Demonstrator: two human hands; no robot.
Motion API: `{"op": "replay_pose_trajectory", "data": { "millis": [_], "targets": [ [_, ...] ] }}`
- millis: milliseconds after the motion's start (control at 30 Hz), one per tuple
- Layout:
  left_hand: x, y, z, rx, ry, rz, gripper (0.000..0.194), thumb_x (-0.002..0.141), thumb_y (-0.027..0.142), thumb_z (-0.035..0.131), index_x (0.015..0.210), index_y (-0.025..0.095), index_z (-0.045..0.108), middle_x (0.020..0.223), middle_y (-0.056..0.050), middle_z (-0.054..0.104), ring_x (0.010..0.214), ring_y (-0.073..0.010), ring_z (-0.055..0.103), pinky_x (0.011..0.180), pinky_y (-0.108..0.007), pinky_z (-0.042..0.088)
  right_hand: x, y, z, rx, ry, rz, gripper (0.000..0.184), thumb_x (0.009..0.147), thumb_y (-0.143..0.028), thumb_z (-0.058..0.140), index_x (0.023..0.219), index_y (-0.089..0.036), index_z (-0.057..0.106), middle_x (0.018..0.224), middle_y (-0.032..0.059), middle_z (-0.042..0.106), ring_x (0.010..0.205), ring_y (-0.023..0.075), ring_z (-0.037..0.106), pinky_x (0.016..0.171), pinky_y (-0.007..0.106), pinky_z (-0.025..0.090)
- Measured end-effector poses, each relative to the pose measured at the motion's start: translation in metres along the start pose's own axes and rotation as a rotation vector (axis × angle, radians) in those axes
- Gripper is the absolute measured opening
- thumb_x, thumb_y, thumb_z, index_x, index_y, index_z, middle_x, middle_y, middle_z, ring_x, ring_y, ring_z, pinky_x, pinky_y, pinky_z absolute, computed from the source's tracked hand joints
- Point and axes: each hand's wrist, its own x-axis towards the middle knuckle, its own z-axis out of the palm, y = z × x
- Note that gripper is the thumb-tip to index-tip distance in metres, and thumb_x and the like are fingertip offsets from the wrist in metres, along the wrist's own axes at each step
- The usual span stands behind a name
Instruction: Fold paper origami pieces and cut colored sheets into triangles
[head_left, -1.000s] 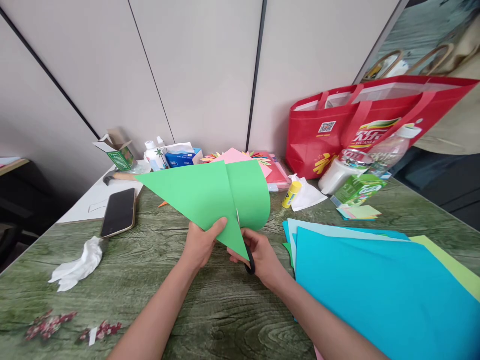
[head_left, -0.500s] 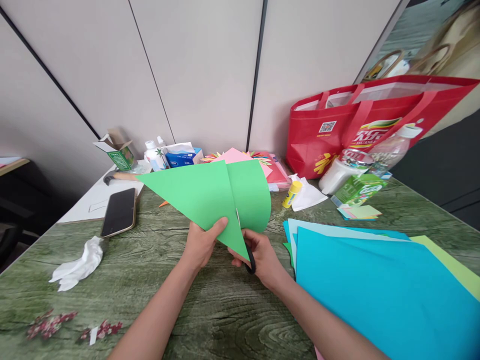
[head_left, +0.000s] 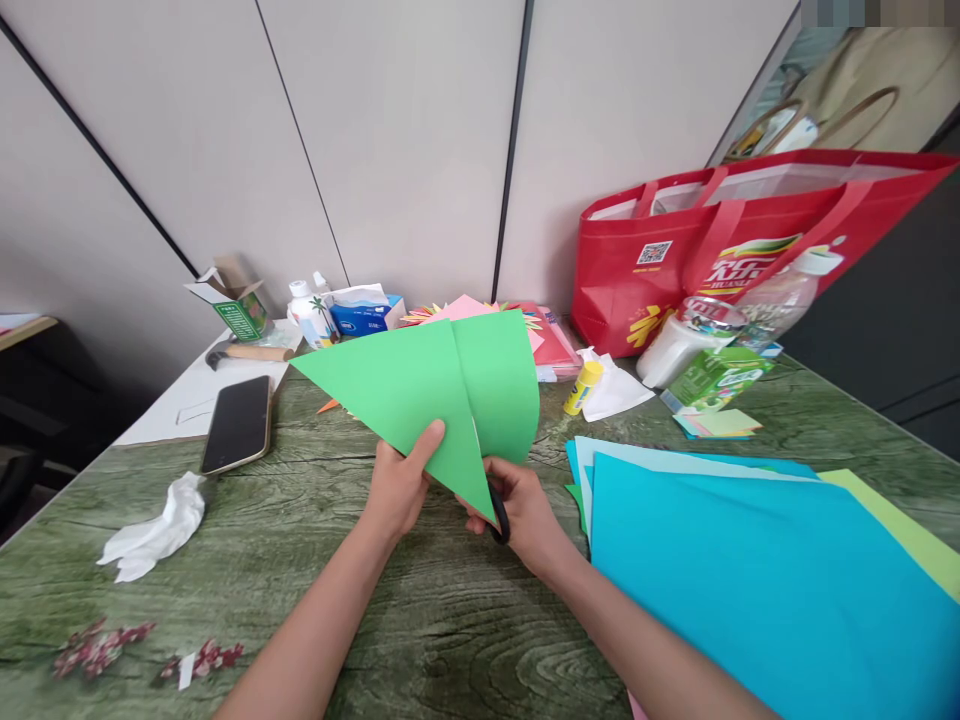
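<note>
A large sheet of green paper (head_left: 397, 385) is raised above the table, partly slit, with a triangular flap on the left and a curled part on the right. My left hand (head_left: 401, 480) pinches its lower edge, thumb on top and fingers beneath. My right hand (head_left: 517, 505) is closed around scissors (head_left: 499, 515), of which a black handle loop shows. Most of the blades lie hidden by the paper, at the slit. Behind the sheet, a pink paper piece with a multicoloured fringe (head_left: 469, 308) shows in part.
Blue paper sheets (head_left: 750, 570) are stacked at right. A yellow glue stick (head_left: 583, 388), a bottle (head_left: 787, 295) and a red bag (head_left: 637, 260) stand behind. At left are a phone (head_left: 238, 424), a hammer (head_left: 251, 352), a crumpled tissue (head_left: 161, 525) and a tissue pack (head_left: 366, 312).
The green sheet's left tip has shifted slightly right, uncovering more of the hammer's handle. Its curled right part sits a little higher at the top. Both hands keep their grip.
</note>
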Motion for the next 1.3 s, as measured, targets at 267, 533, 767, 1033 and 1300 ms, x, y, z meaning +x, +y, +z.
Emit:
{"op": "replay_pose_trajectory", "data": {
  "millis": [267, 533, 767, 1033, 1300],
  "targets": [
    [-0.0015, -0.0002, 0.0027, 0.08, 0.014, 0.041, 0.044, 0.055, 0.03, 0.076, 0.094, 0.014, 0.062, 0.096, -0.009, 0.067, 0.084, -0.0233, 0.061, 0.067, -0.032, 0.051, 0.0026, -0.0009, -0.0013, -0.085, -0.021, -0.16, 0.027, 0.053, -0.029, 0.074, 0.068, -0.018, 0.055, 0.059, -0.002, 0.057, 0.054, 0.0121, 0.052, 0.052, 0.024, 0.044],
    [-0.003, -0.0028, 0.0022, 0.162, 0.0, 0.096, 0.045, 0.056, 0.03, 0.076, 0.095, 0.014, 0.061, 0.101, -0.011, 0.065, 0.091, -0.025, 0.06, 0.075, -0.035, 0.05, 0.0035, -0.0069, -0.0038, -0.089, -0.018, -0.207, 0.029, 0.056, -0.03, 0.074, 0.078, -0.019, 0.058, 0.085, 0.0051, 0.067, 0.084, 0.0213, 0.061, 0.072, 0.031, 0.049],
    [-0.0066, 0.0006, 0.0073, 0.164, 0.022, 0.067, 0.045, 0.052, 0.031, 0.076, 0.09, 0.013, 0.06, 0.095, -0.011, 0.066, 0.085, -0.0248, 0.06, 0.069, -0.034, 0.05, 0.0026, -0.0044, -0.0054, -0.092, -0.024, -0.166, 0.03, 0.057, -0.033, 0.073, 0.08, -0.018, 0.061, 0.082, 0.0046, 0.067, 0.078, 0.0198, 0.061, 0.063, 0.029, 0.05],
    [-0.0075, 0.0008, 0.0074, 0.12, 0.002, 0.029, 0.039, 0.054, 0.03, 0.075, 0.087, 0.015, 0.06, 0.091, -0.009, 0.067, 0.083, -0.023, 0.061, 0.065, -0.031, 0.05, 0.0032, -0.0044, -0.0058, -0.08, 0.005, -0.155, 0.029, 0.054, -0.033, 0.074, 0.075, -0.018, 0.061, 0.072, 0.0028, 0.065, 0.065, 0.0159, 0.059, 0.051, 0.024, 0.046],
    [-0.0084, 0.0014, 0.0086, 0.104, 0.016, 0.022, 0.044, 0.053, 0.03, 0.076, 0.09, 0.014, 0.059, 0.097, -0.01, 0.066, 0.086, -0.0234, 0.06, 0.073, -0.034, 0.049, 0.0035, -0.0032, -0.0056, -0.084, 0.035, -0.135, 0.027, 0.052, -0.032, 0.074, 0.07, -0.017, 0.06, 0.061, -0.0008, 0.062, 0.051, 0.0106, 0.052, 0.046, 0.022, 0.044]
  ]
}}
